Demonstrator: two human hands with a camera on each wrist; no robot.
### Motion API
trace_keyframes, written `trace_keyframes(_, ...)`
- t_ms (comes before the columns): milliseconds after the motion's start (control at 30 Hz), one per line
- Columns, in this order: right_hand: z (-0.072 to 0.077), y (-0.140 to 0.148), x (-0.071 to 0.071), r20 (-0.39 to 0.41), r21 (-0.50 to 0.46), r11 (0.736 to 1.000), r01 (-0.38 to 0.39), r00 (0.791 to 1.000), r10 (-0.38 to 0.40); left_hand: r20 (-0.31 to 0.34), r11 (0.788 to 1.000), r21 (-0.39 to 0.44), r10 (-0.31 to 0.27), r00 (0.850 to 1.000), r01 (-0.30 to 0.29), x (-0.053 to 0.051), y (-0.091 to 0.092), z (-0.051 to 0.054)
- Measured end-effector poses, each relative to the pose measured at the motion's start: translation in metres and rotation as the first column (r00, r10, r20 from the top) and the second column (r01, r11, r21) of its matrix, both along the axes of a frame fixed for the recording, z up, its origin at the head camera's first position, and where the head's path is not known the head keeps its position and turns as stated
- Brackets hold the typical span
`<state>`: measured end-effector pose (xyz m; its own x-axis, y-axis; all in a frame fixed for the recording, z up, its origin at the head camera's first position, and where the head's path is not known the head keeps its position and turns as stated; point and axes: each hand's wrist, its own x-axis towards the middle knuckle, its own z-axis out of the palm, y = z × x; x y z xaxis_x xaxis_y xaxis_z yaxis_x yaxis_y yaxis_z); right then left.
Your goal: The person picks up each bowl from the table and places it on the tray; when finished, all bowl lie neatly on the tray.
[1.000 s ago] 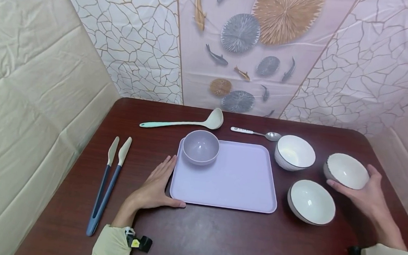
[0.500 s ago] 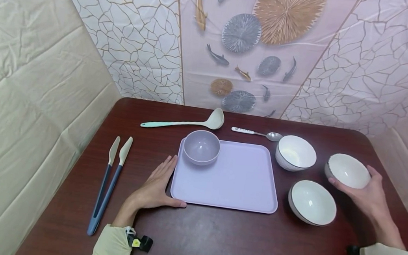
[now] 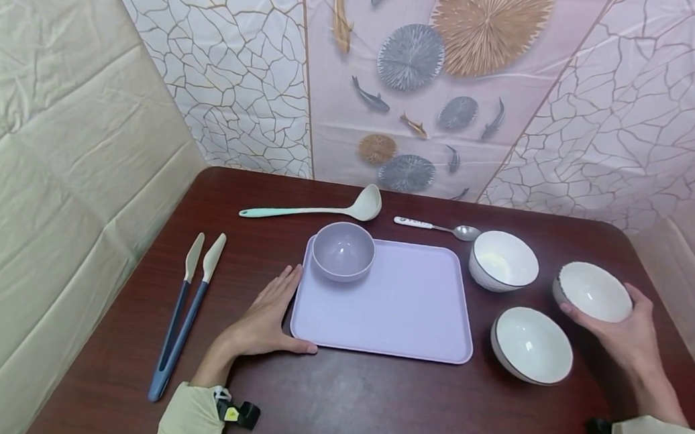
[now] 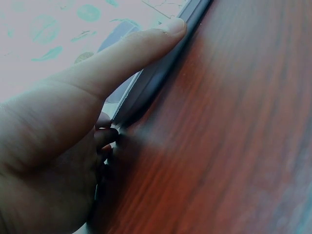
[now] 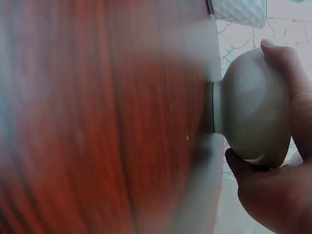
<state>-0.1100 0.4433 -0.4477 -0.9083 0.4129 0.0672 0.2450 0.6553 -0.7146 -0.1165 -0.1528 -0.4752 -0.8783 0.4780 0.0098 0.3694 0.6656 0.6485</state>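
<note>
My left hand (image 3: 262, 318) lies at the near left corner of the lilac tray (image 3: 401, 308). Its straight fingers touch the tray's left side, and the thumb runs along the front edge, as the left wrist view also shows. On the tray's far left part sits a greyish-purple bowl (image 3: 343, 250). At the right side of the table, my right hand (image 3: 627, 331) grips a white bowl (image 3: 595, 292) with a brown-flecked rim, thumb on one side and fingers on the other. In the right wrist view this bowl's (image 5: 256, 107) foot appears to rest on the table.
Two more white bowls, one textured (image 3: 504, 261) and one dark-rimmed (image 3: 532, 345), stand between tray and right hand. Behind the tray lie a mint-handled ladle (image 3: 318, 208) and a spoon (image 3: 437, 227). Blue-handled tongs (image 3: 183, 320) lie at left. Cloth walls surround the dark wooden table (image 3: 370, 407).
</note>
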Motion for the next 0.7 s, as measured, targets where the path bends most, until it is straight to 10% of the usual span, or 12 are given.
trace_keyframes(700,-0.005,-0.007,-0.004,-0.051,-0.141,0.986,0.092,0.994,-0.100,-0.022,1.000,0.002,-0.010,1.000,0.010,0.000,0.000,0.000)
